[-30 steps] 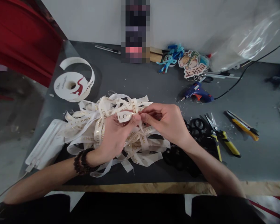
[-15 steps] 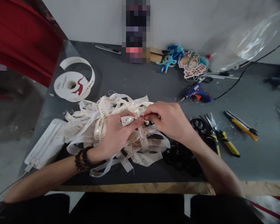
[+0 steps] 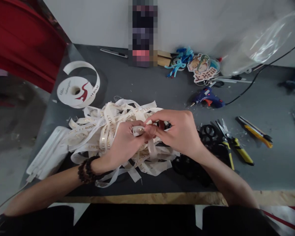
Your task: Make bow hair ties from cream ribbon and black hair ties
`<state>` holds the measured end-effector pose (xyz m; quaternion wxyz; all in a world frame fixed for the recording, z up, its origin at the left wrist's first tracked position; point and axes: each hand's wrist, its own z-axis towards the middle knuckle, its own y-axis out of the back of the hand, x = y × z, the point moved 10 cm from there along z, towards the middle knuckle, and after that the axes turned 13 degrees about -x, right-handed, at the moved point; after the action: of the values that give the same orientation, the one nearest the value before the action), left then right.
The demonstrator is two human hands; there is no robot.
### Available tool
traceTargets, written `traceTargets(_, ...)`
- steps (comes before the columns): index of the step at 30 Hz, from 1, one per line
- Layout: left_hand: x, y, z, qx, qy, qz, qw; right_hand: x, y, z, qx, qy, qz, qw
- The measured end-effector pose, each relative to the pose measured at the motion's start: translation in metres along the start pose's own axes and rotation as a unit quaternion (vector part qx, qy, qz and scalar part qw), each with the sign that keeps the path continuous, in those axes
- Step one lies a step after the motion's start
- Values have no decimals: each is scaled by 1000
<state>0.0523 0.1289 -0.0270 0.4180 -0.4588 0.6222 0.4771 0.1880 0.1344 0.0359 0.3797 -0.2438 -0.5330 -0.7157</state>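
Head view: both hands meet over a pile (image 3: 100,132) of cream ribbon in the middle of the table (image 3: 142,85). The left hand (image 3: 124,142) has its grip clenched on a short strip (image 3: 138,130), pinching it just above the pile. The right hand (image 3: 180,134) pinches the same strip from the other side, its fingertips touching the left's. A spool (image 3: 75,91) lies far left; a glue gun (image 3: 208,98), snips (image 3: 227,139) and a knife (image 3: 254,131) lie to the right.

White wall (image 3: 88,19), grey worktable (image 3: 142,88) — raw wooden edge, grey floor (image 3: 5,157)
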Motion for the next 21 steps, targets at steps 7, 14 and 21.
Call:
traceTargets(7, 2, -1, -11, -48, 23, -64, 996, -27, -9, -1, -19, -114, 100, 988)
traceTargets(14, 19, -8, -20, -53, 69, -159, 983, -31, -12, -6, -52, -138, 133, 980)
traceTargets(21, 30, -11, -17, -65, 164, -306, 935, -44, -14, 3, 14, -147, 177, 973)
